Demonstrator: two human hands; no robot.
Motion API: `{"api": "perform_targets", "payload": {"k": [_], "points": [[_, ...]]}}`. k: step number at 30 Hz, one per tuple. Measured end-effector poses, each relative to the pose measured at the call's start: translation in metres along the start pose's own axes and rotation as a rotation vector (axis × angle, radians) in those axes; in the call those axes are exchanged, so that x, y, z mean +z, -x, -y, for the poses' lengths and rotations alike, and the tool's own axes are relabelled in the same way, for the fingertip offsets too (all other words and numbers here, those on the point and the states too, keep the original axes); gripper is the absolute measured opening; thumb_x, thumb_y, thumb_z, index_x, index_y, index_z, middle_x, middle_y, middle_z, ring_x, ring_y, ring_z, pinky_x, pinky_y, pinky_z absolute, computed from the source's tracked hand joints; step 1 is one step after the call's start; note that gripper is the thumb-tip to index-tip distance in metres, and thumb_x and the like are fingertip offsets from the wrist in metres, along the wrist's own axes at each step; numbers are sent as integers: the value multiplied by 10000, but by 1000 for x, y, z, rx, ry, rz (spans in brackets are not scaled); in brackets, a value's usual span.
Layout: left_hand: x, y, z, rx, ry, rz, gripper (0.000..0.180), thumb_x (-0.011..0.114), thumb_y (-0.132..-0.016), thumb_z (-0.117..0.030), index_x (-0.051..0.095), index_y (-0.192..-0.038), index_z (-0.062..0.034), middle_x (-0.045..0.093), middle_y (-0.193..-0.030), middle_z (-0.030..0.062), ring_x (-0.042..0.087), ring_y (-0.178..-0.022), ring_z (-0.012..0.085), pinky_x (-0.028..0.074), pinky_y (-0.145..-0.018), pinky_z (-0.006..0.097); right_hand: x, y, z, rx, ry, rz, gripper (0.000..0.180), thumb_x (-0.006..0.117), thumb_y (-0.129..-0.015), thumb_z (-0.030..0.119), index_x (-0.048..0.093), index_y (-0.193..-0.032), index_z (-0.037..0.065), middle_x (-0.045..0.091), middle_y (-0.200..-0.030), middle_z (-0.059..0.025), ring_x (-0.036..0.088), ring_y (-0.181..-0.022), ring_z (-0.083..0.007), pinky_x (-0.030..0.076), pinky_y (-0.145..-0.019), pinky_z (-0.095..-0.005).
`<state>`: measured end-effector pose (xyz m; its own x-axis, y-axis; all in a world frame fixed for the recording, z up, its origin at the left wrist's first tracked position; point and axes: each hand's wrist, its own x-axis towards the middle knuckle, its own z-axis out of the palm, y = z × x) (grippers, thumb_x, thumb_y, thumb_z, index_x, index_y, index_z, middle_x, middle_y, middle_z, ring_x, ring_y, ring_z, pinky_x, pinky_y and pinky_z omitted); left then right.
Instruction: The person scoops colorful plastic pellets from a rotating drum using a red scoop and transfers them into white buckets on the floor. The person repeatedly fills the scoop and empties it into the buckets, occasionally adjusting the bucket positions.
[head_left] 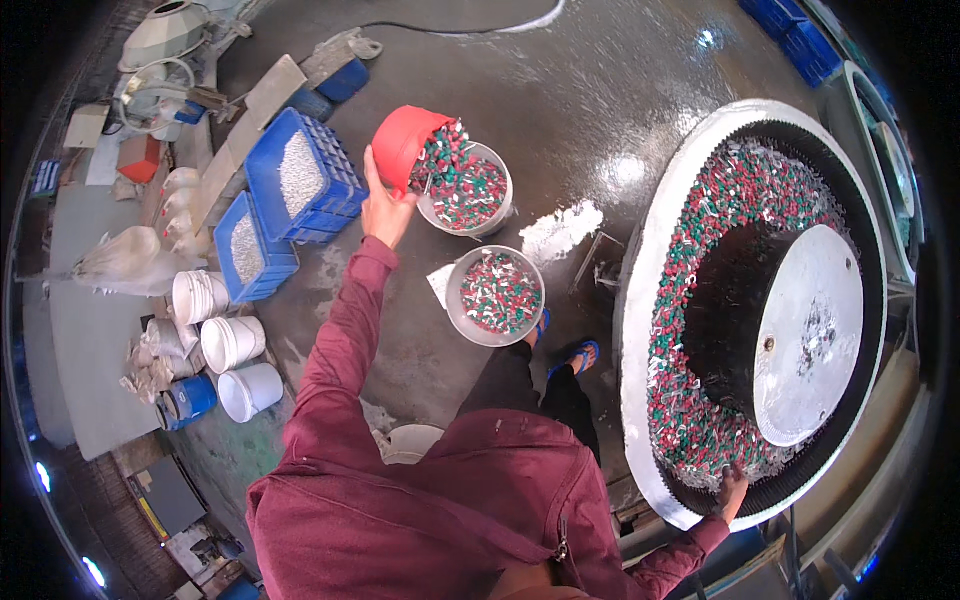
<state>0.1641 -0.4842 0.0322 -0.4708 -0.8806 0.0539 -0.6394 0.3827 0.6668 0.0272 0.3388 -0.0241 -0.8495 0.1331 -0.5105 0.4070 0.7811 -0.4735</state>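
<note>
My left hand (385,208), arm stretched forward, is closed on the rim of a red plastic tub (402,140). The tub is tipped to the right, and small red, green and white pieces (445,155) spill from its mouth into a pale bucket (507,205). Nearer to me stands a second pale bucket (458,318) holding similar pieces. On the right, my right hand (735,490) reaches over the near rim of a large round machine bowl (645,300). Its fingers extend to the mixed pieces inside, with nothing seen gripped.
A pale drum (810,335) rises in the bowl's middle. Blue crates (335,195) with white pellets stand at left, beside several white buckets (250,390). White powder (562,232) lies on the wet floor near my sandalled feet. A dark hose (440,30) runs behind.
</note>
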Motion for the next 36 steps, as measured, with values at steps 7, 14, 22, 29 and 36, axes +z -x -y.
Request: {"api": "perform_targets", "payload": {"k": [7,14,22,29,36], "points": [[94,-58,92,66,-664,-52,923,599,-717,2,131,-1389,-423,571,-757,170,600,-732,347,466,-630,462,-52,77,-57,237,206,14,433,627,-792,282,570,-1171,80,624,-920,-62,507,-650,-141,376,-443,-289],[93,-61,76,-15,-454,-175,929,590,-726,11,110,-1372,-454,567,-805,182,598,-765,353,463,-653,467,-69,93,-55,374,252,14,461,592,-811,270,523,-1215,59,605,-1070,-110,586,-815,-214,466,-582,-336],[50,-22,-111,123,406,209,922,691,-687,-92,98,-1383,-212,623,-934,202,645,-707,293,510,-721,401,-20,54,-30,-88,-5,-190,479,567,-818,115,445,-1260,-22,503,-1231,-210,512,-1099,-266,375,-947,-337],[206,88,-301,995,-545,595,792,509,-790,-147,25,-1416,-178,621,-823,244,632,-695,368,493,-646,503,22,-66,-61,-75,-177,-275,643,602,-803,156,307,-1342,-33,401,-1323,-235,390,-1236,-293,297,-1017,-334],[393,119,-296,1153,-922,537,778,476,-812,-148,1,-1427,-121,629,-642,122,635,-547,247,490,-494,452,48,-150,-172,201,158,-365,574,459,-861,346,378,-1286,-32,520,-1136,-298,500,-1064,-424,393,-897,-443]]}}
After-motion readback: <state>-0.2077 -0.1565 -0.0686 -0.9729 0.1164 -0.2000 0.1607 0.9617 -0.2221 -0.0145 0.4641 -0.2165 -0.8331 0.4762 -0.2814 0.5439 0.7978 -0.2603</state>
